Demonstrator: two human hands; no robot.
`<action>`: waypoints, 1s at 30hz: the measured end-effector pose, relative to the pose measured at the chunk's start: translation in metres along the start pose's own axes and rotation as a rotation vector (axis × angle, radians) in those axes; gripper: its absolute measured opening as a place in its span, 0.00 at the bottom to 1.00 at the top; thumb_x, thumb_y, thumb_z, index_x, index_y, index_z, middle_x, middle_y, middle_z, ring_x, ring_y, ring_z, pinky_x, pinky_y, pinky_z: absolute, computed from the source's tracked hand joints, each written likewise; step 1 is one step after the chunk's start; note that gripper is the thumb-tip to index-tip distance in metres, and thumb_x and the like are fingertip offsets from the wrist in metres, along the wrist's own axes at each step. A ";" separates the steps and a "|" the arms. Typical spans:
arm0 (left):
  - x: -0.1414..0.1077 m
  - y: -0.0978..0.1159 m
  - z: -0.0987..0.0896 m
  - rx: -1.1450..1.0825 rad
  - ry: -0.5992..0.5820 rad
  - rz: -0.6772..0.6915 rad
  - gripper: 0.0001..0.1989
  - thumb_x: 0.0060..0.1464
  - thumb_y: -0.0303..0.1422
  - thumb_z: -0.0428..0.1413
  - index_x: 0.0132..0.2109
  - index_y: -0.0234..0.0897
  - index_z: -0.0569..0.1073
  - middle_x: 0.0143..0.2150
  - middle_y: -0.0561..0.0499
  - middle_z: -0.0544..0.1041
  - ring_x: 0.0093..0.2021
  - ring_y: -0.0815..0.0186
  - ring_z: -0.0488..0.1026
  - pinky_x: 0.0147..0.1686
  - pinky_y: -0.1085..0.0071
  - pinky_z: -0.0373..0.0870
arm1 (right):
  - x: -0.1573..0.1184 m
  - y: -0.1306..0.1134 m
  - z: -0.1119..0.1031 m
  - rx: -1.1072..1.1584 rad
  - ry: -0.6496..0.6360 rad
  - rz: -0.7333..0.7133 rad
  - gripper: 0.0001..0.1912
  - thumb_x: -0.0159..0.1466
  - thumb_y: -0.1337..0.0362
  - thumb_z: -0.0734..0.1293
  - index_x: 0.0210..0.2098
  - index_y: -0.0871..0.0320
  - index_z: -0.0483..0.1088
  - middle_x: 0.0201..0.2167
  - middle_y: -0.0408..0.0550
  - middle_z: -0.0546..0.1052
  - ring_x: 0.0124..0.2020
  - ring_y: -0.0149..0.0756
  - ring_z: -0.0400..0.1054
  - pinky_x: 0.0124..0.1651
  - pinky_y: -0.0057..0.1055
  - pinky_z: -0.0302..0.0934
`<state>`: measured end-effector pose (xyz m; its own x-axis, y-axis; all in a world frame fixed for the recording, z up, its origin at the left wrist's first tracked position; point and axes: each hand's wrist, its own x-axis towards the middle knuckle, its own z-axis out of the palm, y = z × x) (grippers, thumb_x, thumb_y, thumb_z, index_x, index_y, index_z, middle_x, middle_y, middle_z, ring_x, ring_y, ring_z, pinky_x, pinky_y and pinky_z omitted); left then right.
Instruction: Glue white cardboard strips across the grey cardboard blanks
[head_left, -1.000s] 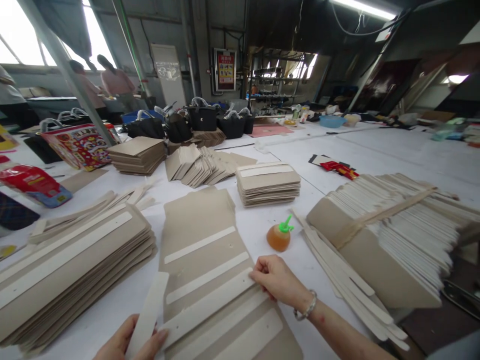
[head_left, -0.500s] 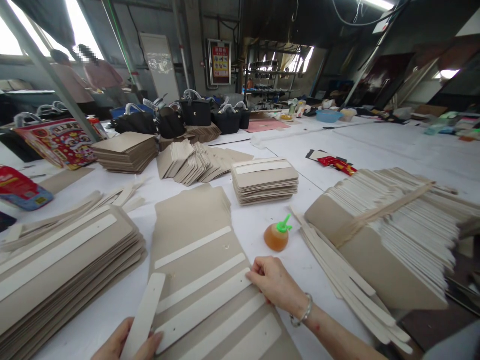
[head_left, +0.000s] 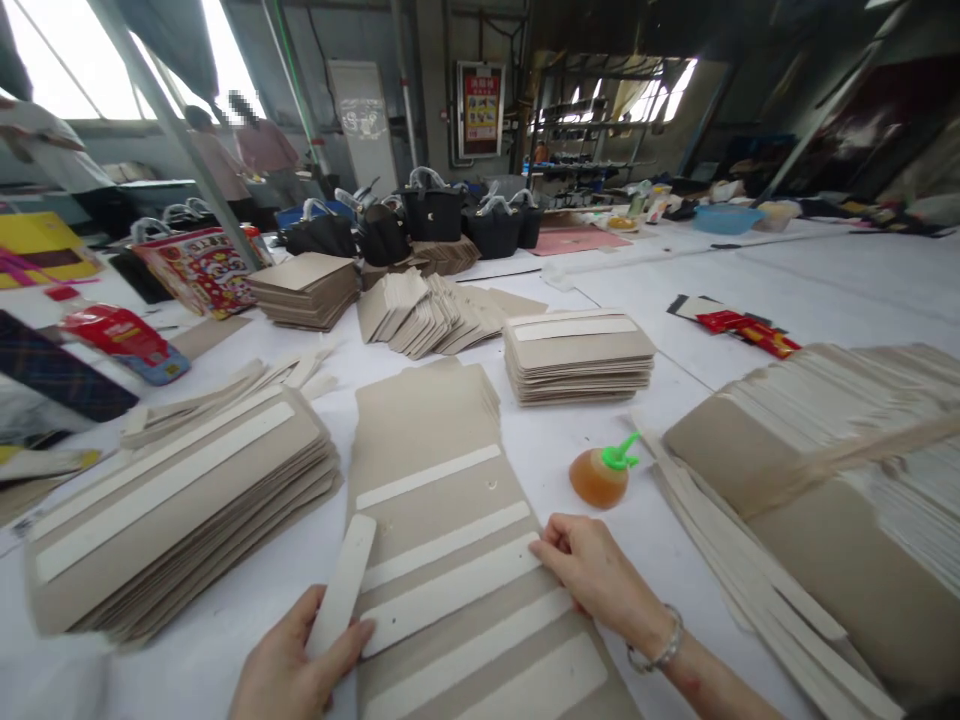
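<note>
Slanting up out of the left hand (head_left: 296, 655), a loose pale strip (head_left: 346, 575) is pinched between thumb and fingers, while the right hand (head_left: 596, 575), fingers curled, pinches the right end of a longer white strip (head_left: 457, 591) lying between both hands across tan boards (head_left: 424, 408).
</note>
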<state>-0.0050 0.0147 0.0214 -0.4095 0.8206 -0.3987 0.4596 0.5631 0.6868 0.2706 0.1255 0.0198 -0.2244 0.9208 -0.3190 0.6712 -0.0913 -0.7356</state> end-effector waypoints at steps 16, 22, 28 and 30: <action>-0.007 0.007 -0.004 -0.053 0.022 0.068 0.07 0.48 0.37 0.52 0.31 0.39 0.65 0.26 0.58 0.70 0.27 0.69 0.64 0.26 0.75 0.60 | 0.008 0.008 0.007 -0.065 -0.077 0.025 0.17 0.58 0.53 0.59 0.18 0.55 0.58 0.09 0.38 0.62 0.11 0.28 0.57 0.16 0.24 0.49; -0.009 0.015 -0.003 -0.032 0.046 0.042 0.06 0.48 0.37 0.51 0.29 0.40 0.64 0.23 0.60 0.67 0.24 0.69 0.62 0.26 0.75 0.59 | 0.008 0.010 0.007 -0.101 -0.090 0.026 0.17 0.59 0.52 0.58 0.19 0.55 0.57 0.09 0.37 0.61 0.11 0.28 0.57 0.17 0.24 0.49; -0.006 0.009 -0.001 -0.023 0.021 0.059 0.07 0.49 0.38 0.51 0.31 0.40 0.64 0.25 0.59 0.69 0.26 0.69 0.64 0.27 0.75 0.60 | 0.009 0.011 0.008 -0.114 -0.095 0.019 0.18 0.60 0.52 0.57 0.19 0.55 0.57 0.10 0.37 0.62 0.12 0.29 0.58 0.16 0.24 0.49; -0.006 0.007 -0.001 -0.008 0.024 0.054 0.07 0.50 0.38 0.51 0.31 0.40 0.63 0.24 0.60 0.68 0.25 0.70 0.63 0.27 0.75 0.59 | 0.009 0.012 0.008 -0.123 -0.092 0.013 0.18 0.60 0.52 0.57 0.19 0.55 0.56 0.11 0.37 0.62 0.12 0.28 0.58 0.16 0.24 0.49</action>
<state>-0.0002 0.0137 0.0287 -0.4035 0.8470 -0.3461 0.4749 0.5172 0.7120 0.2708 0.1299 0.0034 -0.2751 0.8807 -0.3855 0.7548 -0.0505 -0.6540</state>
